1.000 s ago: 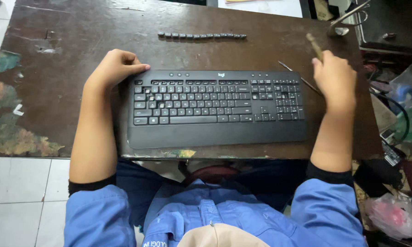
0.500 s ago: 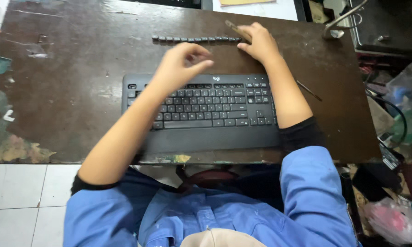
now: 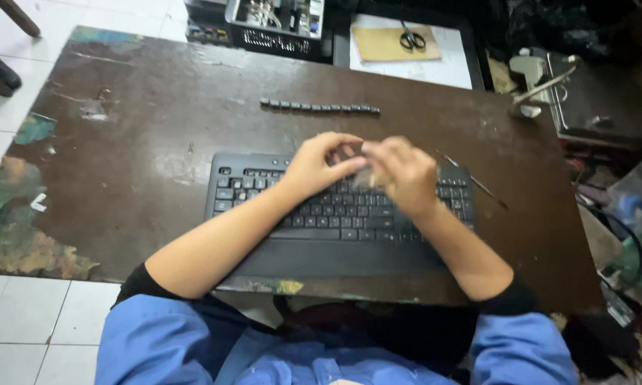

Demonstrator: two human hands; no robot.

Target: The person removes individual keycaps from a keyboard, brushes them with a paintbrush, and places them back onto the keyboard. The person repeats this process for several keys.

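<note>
over the black keyboard (image 3: 314, 214), both hands (image 3: 364, 170) meet.

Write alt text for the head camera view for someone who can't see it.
Both of the person's hands, left hand and right hand, meet above a black keyboard on a worn brown table. A row of loose dark keycaps lies behind the keyboard.

You are wearing a blue work shirt (image 3: 192, 342) with the sleeves (image 3: 528, 349) pushed up above the elbows. Under it you are wearing a black layer, and its cuffs (image 3: 139, 281) are showing as dark bands at the edge of each blue sleeve. Your forearms and both hands (image 3: 364, 171) are staying bare, with no gloves, watch or rings showing.
</note>
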